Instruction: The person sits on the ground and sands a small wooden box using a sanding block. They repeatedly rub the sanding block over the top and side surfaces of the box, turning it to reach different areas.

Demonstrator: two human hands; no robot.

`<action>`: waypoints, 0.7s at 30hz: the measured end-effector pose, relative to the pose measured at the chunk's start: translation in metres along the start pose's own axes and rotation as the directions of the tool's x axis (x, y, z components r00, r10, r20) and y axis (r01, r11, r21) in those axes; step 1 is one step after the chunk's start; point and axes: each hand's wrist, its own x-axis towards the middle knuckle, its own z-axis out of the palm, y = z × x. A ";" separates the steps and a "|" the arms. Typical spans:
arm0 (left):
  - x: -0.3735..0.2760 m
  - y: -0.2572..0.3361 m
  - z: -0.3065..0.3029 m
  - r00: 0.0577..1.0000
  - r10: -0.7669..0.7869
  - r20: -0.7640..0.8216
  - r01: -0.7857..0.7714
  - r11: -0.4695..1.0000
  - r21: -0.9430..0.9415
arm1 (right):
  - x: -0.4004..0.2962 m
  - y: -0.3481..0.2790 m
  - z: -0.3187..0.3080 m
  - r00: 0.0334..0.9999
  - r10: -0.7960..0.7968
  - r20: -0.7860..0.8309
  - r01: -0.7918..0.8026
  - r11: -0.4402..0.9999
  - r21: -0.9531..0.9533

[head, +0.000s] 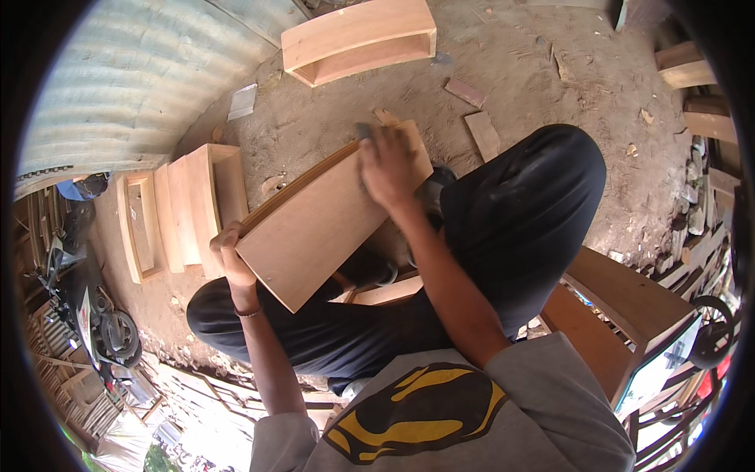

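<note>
A wooden box (321,221), like a drawer with a flat plywood face turned up, lies slanted across my lap. My left hand (233,253) grips its near left end, fingers wrapped over the edge. Near the far right end, my right hand (389,162) is pressed on the face, blurred by motion. A small dark piece (365,131), perhaps sandpaper or a sanding block, shows at the fingertips of that hand; its kind is not clear.
Similar wooden boxes stand on the dirt floor, one ahead (360,53) and several at the left (200,206). Wood offcuts (482,134) lie beyond my knee. A corrugated metal wall (135,71) rises at upper left, a motorcycle (97,312) stands lower left, and a wooden cabinet (631,295) is at right.
</note>
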 end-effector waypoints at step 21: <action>-0.061 -0.067 -0.020 0.961 -0.277 0.020 0.274 0.956 0.107 | 0.006 -0.025 0.024 0.958 0.082 0.274 -0.071 0.996 -0.053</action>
